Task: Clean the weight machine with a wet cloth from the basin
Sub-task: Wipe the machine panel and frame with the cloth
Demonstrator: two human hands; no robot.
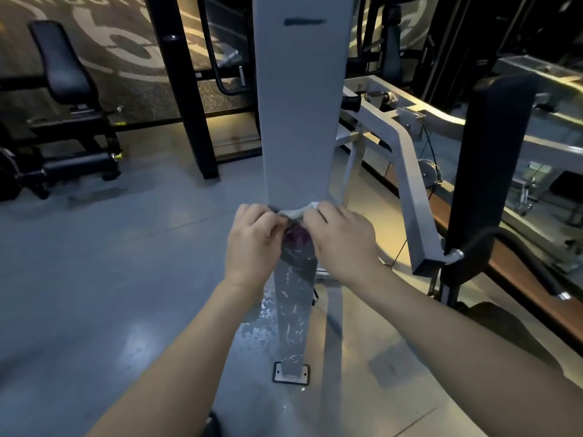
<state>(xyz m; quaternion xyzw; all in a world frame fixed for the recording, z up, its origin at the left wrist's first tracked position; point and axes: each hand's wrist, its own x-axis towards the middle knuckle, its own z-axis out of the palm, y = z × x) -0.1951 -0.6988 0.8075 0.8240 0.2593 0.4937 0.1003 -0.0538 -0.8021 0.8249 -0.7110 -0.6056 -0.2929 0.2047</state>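
In the middle of the frame the cloth, white along its top edge and dark purple-grey below, was wrapped on the grey post. The left hand and the right hand both gripped it with curled fingers, one at each side of the post. Below the hands the post shone wet, and drops lay on the floor at its foot.
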